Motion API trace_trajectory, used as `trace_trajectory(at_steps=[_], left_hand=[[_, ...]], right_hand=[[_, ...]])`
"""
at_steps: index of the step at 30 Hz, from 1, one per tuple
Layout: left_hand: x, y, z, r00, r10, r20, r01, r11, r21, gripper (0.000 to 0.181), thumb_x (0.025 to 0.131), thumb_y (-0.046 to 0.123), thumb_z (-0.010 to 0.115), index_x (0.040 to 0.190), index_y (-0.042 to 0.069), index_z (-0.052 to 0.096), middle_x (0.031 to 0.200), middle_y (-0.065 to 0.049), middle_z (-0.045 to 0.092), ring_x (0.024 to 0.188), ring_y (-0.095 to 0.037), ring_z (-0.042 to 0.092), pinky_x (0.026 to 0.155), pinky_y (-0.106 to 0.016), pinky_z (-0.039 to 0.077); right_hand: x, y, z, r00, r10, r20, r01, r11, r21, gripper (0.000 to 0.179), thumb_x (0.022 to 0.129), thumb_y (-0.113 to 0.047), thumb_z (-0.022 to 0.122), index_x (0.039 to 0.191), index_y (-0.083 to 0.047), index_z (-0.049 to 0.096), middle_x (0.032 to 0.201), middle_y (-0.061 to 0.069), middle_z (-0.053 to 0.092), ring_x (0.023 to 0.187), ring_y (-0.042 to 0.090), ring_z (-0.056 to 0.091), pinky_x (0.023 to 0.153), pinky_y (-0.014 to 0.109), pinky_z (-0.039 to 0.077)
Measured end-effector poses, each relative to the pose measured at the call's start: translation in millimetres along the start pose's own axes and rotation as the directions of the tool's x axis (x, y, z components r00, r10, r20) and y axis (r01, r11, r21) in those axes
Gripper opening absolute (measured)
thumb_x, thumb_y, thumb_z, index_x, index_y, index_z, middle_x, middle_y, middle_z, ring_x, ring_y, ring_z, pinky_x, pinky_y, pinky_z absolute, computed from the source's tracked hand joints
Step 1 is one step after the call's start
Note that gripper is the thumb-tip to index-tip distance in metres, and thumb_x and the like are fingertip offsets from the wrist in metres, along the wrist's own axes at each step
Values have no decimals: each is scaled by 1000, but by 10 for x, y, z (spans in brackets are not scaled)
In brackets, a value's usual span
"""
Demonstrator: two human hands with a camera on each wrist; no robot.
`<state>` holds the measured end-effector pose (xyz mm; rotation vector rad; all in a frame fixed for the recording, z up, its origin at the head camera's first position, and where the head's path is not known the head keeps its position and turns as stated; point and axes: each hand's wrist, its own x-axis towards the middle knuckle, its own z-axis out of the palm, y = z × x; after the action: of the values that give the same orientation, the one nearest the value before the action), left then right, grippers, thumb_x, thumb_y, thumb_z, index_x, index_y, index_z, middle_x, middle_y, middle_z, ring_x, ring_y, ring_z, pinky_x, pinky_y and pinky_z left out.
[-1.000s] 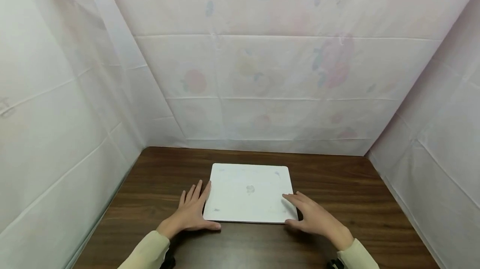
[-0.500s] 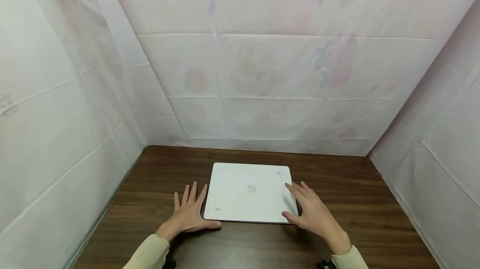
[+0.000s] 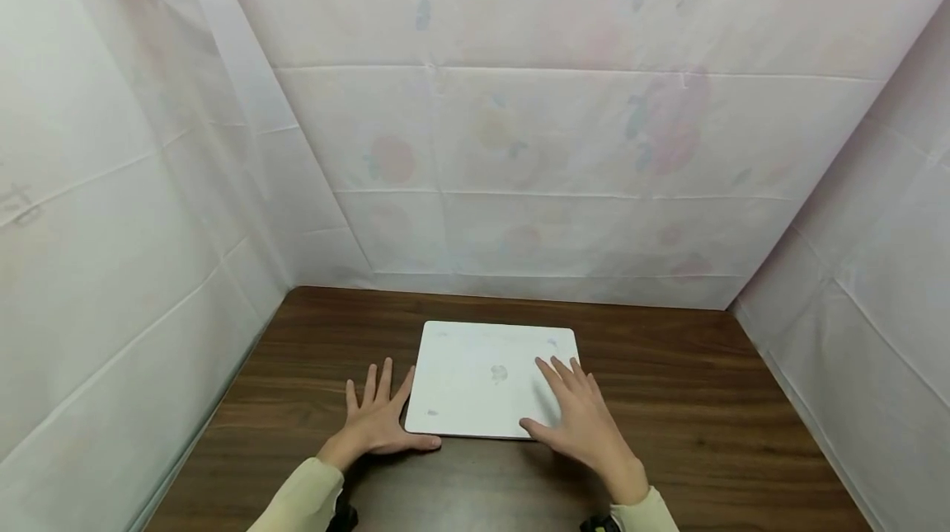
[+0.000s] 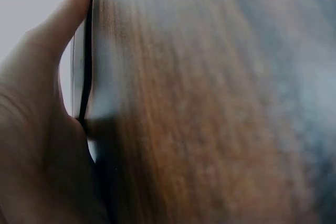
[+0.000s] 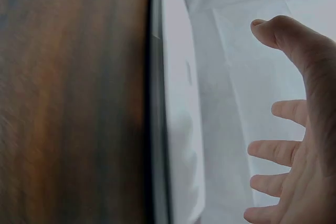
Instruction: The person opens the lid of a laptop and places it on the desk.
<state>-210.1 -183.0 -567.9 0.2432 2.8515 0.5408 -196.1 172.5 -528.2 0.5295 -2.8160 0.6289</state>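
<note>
A closed white laptop (image 3: 467, 379) with a faint logo in the middle of its lid lies flat on the dark wooden table. At its front left corner my left hand (image 3: 375, 423) spreads its fingers, with the thumb lying along the front edge. The left wrist view has that thumb (image 4: 58, 24) against the thin side of the laptop (image 4: 79, 72). My right hand (image 3: 582, 425) is over the right part of the lid, fingers spread and holding nothing. In the right wrist view, a gap separates the right hand's fingers (image 5: 275, 151) from the lid (image 5: 181, 129).
Brown wood-grain tabletop (image 3: 668, 375) surrounds the laptop. Pale sheets with faint fruit prints hang close behind the table, as a back sheet (image 3: 534, 144), and along both sides, as a left sheet (image 3: 134, 227) and a right sheet (image 3: 876, 268).
My right hand has lifted from the laptop's right front corner and shifted left over the lid. The left hand stays at its corner, its fingers a little more spread. The laptop keeps its place.
</note>
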Motion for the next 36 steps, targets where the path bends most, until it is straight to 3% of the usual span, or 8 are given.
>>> trace_trajectory(at_steps=[12, 21, 36], left_hand=[[-12, 0, 11, 1000, -12, 7, 12, 1000, -11, 133, 66, 90, 68, 167, 23, 15, 172, -23, -5, 157, -52, -4, 114, -79, -10], [-9, -23, 63, 1000, 11, -19, -12, 998, -58, 135, 64, 93, 65, 168, 27, 11, 172, -23, -6, 156, -52, -7, 113, -76, -19], [21, 0, 22, 1000, -25, 10, 24, 1000, 9, 135, 65, 92, 67, 168, 25, 12, 172, -22, -6, 157, -51, -5, 115, -78, -10]], right_hand=[[-45, -87, 336, 997, 50, 62, -48, 998, -27, 94, 76, -67, 79, 153, -21, 50, 152, 21, 53, 142, 57, 40, 108, 82, 26], [-76, -149, 432, 993, 92, 74, -91, 996, -7, 90, 76, -67, 80, 150, -24, 55, 152, 22, 53, 144, 57, 38, 107, 84, 25], [-58, -193, 496, 991, 116, 61, -114, 993, -33, 82, 74, -69, 80, 141, -24, 64, 155, 22, 49, 145, 57, 37, 108, 85, 21]])
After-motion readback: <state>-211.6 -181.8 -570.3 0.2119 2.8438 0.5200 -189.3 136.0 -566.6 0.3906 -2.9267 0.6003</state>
